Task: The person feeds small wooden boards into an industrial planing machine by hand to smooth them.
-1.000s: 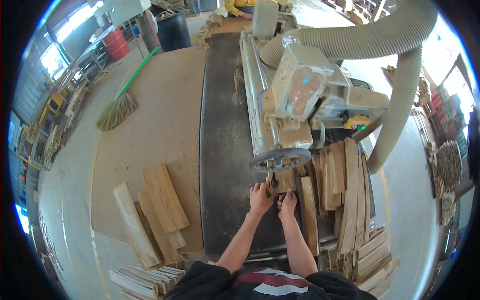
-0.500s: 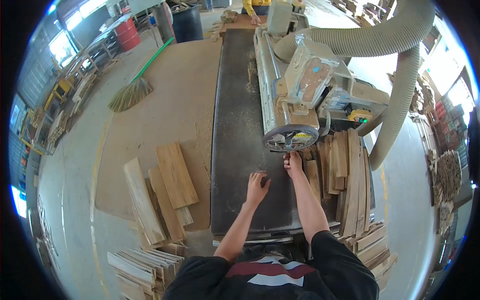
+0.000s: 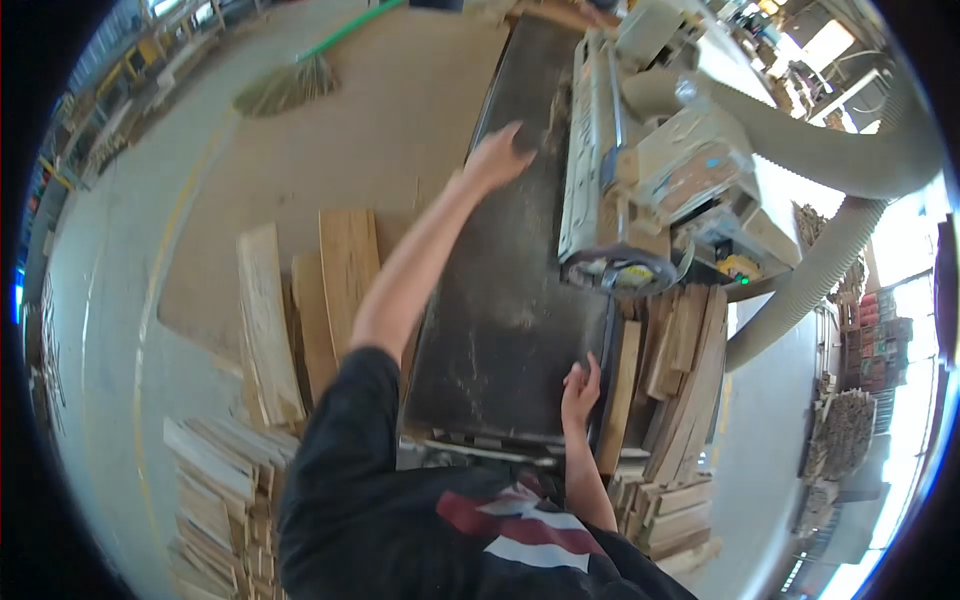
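My left hand (image 3: 500,158) reaches far forward over the dark machine table (image 3: 490,300), near its left edge, slightly blurred; its fingers are apart and nothing shows in them. Nearer my body, my right hand (image 3: 580,392) is above the table's right side with fingers apart, holding nothing. The handwheel (image 3: 618,272) of the beige machine (image 3: 690,165) is ahead of my right hand, not touched. A narrow board (image 3: 621,385) lies just right of the table edge.
Boards (image 3: 348,270) lie on the brown sheet at the left. Wood stacks (image 3: 215,460) stand at the lower left, and more boards (image 3: 690,380) are at the right. A green-handled broom (image 3: 290,85) lies beyond; a thick hose (image 3: 800,150) curves over the right side.
My left hand has moved far forward along the table. My right hand has left the handwheel and come back toward my body, its fingers opening. The view has turned and shifted.
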Tool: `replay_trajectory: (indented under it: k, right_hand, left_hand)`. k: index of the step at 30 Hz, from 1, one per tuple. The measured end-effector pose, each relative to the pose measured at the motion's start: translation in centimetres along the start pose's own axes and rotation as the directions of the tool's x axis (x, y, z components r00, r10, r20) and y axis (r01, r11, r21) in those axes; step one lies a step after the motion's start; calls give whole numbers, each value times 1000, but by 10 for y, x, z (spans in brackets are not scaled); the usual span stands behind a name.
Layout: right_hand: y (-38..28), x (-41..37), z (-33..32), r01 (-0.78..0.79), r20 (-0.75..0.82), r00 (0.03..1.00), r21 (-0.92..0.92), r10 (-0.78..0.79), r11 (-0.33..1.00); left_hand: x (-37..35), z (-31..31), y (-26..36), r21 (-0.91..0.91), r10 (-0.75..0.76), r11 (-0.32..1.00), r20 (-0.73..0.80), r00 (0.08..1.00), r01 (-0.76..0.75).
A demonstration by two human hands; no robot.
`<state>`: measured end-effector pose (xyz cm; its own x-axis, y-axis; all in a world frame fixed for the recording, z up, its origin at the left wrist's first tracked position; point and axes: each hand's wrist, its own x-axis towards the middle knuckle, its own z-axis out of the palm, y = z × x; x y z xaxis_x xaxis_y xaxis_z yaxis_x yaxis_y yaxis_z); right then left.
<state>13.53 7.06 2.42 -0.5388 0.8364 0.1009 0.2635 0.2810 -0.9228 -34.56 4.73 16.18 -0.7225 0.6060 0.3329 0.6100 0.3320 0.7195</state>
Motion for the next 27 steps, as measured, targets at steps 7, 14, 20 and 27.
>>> replay_trajectory:
  k: [7, 14, 20, 27]
  right_hand:
    - [7, 8, 19, 87, -143, 985, -80, -98, 993]
    - [18, 9, 21, 98, -219, 967, -163, -133, 982]
    - [25, 7, 18, 100, -209, 964, -291, -165, 951]
    - [18, 5, 20, 84, -210, 967, -274, -144, 958]
  left_hand:
    - [117, -63, 79, 5, 8, 1000, 302, 953, -10]
    - [21, 56, -23, 318, -59, 948, 203, 978, -9]
    - [-119, 101, -72, 409, 124, 895, 154, 980, -177]
    - [-125, 105, -79, 350, 143, 922, 82, 986, -163]
